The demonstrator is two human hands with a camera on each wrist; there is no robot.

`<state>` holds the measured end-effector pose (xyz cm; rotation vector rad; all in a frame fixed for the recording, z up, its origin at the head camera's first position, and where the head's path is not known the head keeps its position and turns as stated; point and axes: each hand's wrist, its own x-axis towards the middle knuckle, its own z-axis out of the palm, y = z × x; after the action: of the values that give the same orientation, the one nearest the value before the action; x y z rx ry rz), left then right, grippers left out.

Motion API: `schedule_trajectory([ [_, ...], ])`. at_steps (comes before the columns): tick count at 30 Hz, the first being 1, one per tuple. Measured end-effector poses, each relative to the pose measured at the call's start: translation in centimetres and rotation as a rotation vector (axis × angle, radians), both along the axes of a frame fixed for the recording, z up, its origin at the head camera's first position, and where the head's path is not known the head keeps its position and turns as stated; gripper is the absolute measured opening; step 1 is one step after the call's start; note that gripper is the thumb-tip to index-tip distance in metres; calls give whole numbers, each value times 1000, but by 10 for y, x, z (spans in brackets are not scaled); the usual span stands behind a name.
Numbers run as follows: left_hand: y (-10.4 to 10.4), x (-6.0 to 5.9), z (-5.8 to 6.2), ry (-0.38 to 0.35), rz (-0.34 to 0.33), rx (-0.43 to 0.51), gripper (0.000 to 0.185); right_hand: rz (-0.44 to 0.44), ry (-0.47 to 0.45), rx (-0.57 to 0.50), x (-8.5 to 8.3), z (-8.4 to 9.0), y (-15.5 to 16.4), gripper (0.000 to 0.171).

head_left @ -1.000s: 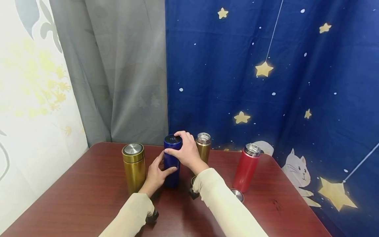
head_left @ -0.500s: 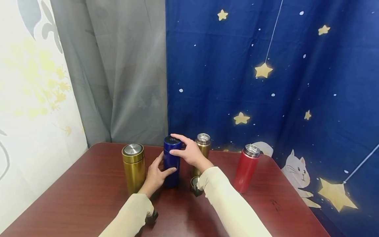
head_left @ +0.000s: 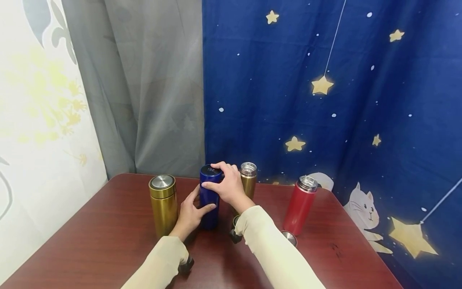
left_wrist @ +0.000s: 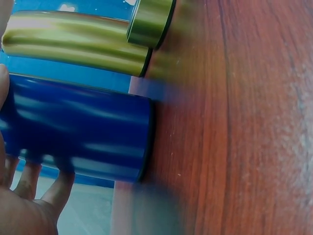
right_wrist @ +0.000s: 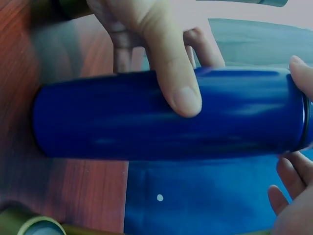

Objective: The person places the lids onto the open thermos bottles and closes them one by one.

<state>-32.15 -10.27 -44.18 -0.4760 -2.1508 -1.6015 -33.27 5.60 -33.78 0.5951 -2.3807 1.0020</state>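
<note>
While I watch from the head view, the blue flask [head_left: 209,198] stands upright on the desk [head_left: 108,241], a glossy deep-blue cylinder with a dark cap [head_left: 211,170] bearing small pale markings I cannot read. My left hand [head_left: 190,212] wraps its lower body, thumb across the front, fingers behind. My right hand [head_left: 225,184] curls over the cap, thumb on the near rim and fingers over the far edge. In the right wrist view the flask [right_wrist: 171,115] fills the frame, with the left thumb [right_wrist: 178,83] pressed on its side.

Just left of it stands a capped gold flask [head_left: 163,204]; just behind my right hand is an open gold flask [head_left: 248,178], and a red flask [head_left: 300,204] stands further right, a loose lid [head_left: 290,237] at its foot.

Compared with half a second ago, my right hand has closed back onto the cap; then its fingers were spread and reaching across the top. The flask itself has not shifted.
</note>
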Motion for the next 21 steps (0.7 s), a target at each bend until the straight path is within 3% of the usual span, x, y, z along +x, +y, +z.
schedule_trajectory([
  [9, -1, 0, 0, 8, 10, -17, 87, -171, 243, 108, 3, -5, -10, 63],
  [12, -1, 0, 0, 13, 13, -22, 87, -198, 244, 142, 4, -4, -11, 64],
  [15, -2, 0, 0, 10, 15, -18, 86, -114, 146, 102, 5, -2, -10, 64],
  [21, -2, 0, 1, -19, -31, 5, 84, 231, -166, -52, 0, 1, 6, 59],
])
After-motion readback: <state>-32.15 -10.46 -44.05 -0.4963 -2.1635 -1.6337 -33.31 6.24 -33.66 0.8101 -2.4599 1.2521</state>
